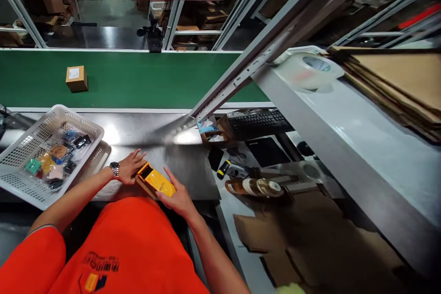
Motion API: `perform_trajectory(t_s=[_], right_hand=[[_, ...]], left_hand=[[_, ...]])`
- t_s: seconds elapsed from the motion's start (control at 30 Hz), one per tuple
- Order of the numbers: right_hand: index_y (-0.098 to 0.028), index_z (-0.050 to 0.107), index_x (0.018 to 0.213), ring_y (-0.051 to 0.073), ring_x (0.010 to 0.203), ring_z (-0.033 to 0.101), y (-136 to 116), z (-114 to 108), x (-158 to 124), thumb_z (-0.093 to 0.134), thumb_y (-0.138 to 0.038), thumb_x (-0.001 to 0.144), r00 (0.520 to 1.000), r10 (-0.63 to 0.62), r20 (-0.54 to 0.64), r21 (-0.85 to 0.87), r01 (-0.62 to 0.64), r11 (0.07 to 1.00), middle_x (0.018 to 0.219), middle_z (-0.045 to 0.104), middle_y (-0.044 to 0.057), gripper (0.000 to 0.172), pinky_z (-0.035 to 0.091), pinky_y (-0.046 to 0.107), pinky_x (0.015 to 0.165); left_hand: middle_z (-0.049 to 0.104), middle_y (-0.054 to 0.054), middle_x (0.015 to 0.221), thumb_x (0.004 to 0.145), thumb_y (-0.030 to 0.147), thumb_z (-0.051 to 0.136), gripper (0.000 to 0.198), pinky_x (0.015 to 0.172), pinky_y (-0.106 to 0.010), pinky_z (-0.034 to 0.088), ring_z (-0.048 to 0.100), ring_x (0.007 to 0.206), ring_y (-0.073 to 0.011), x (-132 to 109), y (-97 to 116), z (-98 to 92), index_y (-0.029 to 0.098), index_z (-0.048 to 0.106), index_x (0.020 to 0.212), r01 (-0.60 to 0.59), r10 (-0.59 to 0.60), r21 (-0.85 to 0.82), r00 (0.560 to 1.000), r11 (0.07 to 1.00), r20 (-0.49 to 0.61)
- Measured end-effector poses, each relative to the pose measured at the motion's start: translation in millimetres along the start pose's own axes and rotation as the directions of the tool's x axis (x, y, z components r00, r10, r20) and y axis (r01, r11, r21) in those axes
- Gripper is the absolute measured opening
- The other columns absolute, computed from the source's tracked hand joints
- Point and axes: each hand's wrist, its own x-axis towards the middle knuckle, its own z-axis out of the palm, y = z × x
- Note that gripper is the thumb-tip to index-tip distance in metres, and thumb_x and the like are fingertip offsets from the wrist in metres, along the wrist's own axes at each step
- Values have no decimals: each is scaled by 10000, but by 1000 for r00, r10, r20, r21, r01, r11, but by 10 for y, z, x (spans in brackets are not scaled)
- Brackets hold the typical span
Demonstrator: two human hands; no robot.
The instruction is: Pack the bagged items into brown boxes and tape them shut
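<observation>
A yellow tape dispenser [159,183] lies tilted over a small brown cardboard box [146,187] at the front edge of the metal table, close to my body. My right hand [179,196] is wrapped round the dispenser's right end, thumb on the near side and fingers on the far side. At the box's left end is my left hand [130,166], palm down with its fingers stretched out, a watch on the wrist. The box is mostly hidden beneath the dispenser.
A white basket [94,129] of small bagged items stands at the left. Behind the metal table [138,133], a green conveyor [148,78] carries a labelled box [76,79]. A slanted metal post [237,80], scanner [223,169], tape rolls [257,187] and a shelf [365,124] are at the right.
</observation>
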Motion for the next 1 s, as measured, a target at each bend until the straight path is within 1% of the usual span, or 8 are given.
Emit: perform_trajectory(t_s=[0.13, 0.27, 0.37, 0.57, 0.7, 0.77, 0.87, 1.0], right_hand=[[-172, 736, 1595, 322, 1159, 806, -91, 40, 28, 916, -466, 770, 1000, 17, 6, 62, -18, 998, 1366, 851, 147, 894, 681, 468, 1050], [-180, 737, 1598, 189, 712, 720, -158, -52, 0, 894, -478, 804, 985, 134, 105, 163, -150, 975, 1039, 864, 59, 863, 619, 302, 631], [-159, 737, 1606, 124, 532, 568, -78, -372, -282, 906, -463, 767, 962, 231, 142, 166, -253, 953, 883, 816, 14, 908, 488, 254, 478], [-131, 840, 1471, 130, 469, 543, 210, -993, -852, 896, -332, 677, 901, 428, 70, 41, -431, 901, 798, 830, 41, 821, 406, 260, 443], [-147, 871, 1396, 159, 426, 542, 313, -787, -399, 853, -404, 619, 903, 415, 114, -17, -416, 909, 700, 787, 10, 819, 399, 287, 447], [-173, 922, 1213, 217, 498, 618, 378, -632, -61, 839, -460, 561, 917, 383, 114, -86, -375, 923, 698, 788, 41, 717, 462, 339, 504], [-270, 901, 952, 349, 641, 735, 620, -530, 416, 841, -526, 477, 943, 332, -17, -276, -324, 905, 671, 766, 72, 543, 556, 453, 647], [-396, 795, 936, 475, 511, 665, 1143, -606, 902, 802, -718, 473, 942, 263, -207, -414, -328, 849, 535, 594, 51, 564, 579, 709, 708]], left_hand=[[559, -324, 1695, 724, 786, 945, 1127, 1395, -818, 252, 387, 1626, -604, 94, -67, -51, 127, 697, 1604, -32, 33, -8, 999, 999, 20], [643, -265, 1567, 787, 902, 859, 1068, 1383, -668, 353, 482, 1480, -471, 128, -83, -99, 133, 769, 1522, -61, 59, -89, 998, 994, -22], [618, -240, 1600, 743, 937, 874, 1097, 1372, -677, 356, 468, 1471, -463, 110, -94, -96, 198, 773, 1547, -23, 21, -99, 1000, 995, -19], [604, -258, 1581, 702, 959, 893, 1152, 1360, -720, 366, 456, 1497, -487, 126, -165, -17, 208, 758, 1565, -74, 66, -159, 996, 984, -56], [648, -284, 1526, 698, 927, 921, 1092, 1364, -749, 346, 477, 1496, -504, 191, 34, -80, 166, 807, 1473, 11, -24, -179, 997, 984, -72], [679, -311, 1489, 767, 914, 880, 1033, 1385, -715, 329, 517, 1487, -509, 209, 205, -108, 107, 836, 1412, 71, -87, -180, 993, 981, -84], [706, -297, 1537, 842, 895, 819, 944, 1414, -607, 341, 567, 1511, -487, 236, 296, -58, 136, 862, 1402, 114, -138, -188, 983, 976, -120], [662, -303, 1628, 669, 890, 959, 1083, 1435, -616, 341, 549, 1560, -508, 174, 150, 191, 228, 823, 1516, 238, -288, -212, 925, 948, -247]])
